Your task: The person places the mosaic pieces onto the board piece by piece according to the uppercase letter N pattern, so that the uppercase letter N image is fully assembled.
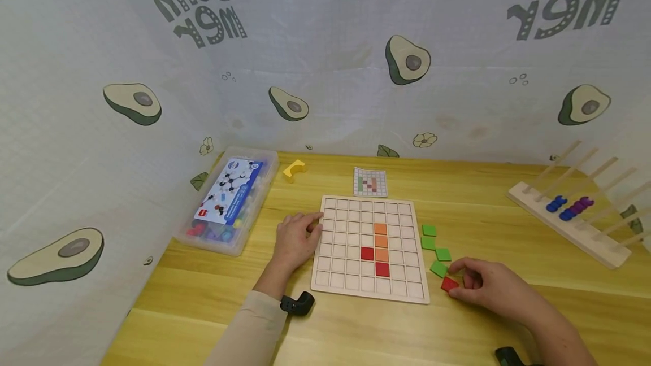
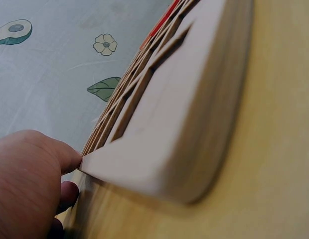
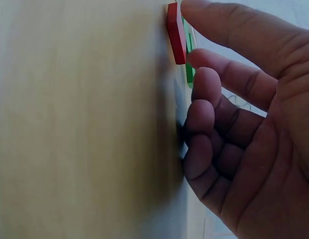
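Observation:
A square wooden grid board (image 1: 348,285) lies on the table with orange tiles (image 1: 381,242) and two red tiles (image 1: 367,253) in its cells. My left hand (image 1: 296,240) rests beside the board's left edge, its fingertips touching the rim. In the left wrist view, the thumb (image 2: 70,158) meets the board's edge (image 2: 144,174). To the right of the board, my right hand (image 1: 495,287) has thumb and index finger at opposite edges of a loose red tile (image 1: 450,284), pinching it at the tabletop. Several green tiles (image 1: 443,254) lie loose between that hand and the board.
Behind the board lies a small printed pattern card (image 1: 370,183). A clear plastic case (image 1: 264,185) with a blue label stands at the left, near a yellow arched block (image 1: 294,169). At the right is a wooden peg rack (image 1: 569,225) with blue and purple pieces.

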A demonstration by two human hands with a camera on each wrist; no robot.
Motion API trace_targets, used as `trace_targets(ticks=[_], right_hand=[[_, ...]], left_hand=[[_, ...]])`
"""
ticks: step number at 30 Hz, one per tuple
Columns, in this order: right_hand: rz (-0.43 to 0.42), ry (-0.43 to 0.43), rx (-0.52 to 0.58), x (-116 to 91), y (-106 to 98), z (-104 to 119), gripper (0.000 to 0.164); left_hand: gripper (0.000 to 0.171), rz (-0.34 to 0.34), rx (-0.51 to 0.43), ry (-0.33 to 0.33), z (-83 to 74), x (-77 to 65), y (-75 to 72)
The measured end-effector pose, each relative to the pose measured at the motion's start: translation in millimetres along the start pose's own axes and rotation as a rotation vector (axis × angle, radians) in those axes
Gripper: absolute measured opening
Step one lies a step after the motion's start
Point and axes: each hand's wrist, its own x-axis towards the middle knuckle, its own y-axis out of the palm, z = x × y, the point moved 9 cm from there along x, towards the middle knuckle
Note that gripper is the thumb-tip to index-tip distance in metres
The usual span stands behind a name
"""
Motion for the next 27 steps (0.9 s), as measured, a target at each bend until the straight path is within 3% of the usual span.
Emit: trace_targets(ticks=[16,27], right_hand=[[0.028,0.013,-0.009,0.1,1.3,-2.0,0.026],[0.042,-0.043,-0.011,1.0,2.3,7.5,0.023]], left_hand=[[0.032,0.005,0.0,-0.002,-1.0,0.2,-0.7],[0.031,-0.003,0.001,0.0,-0.9,-0.3,-1.3]])
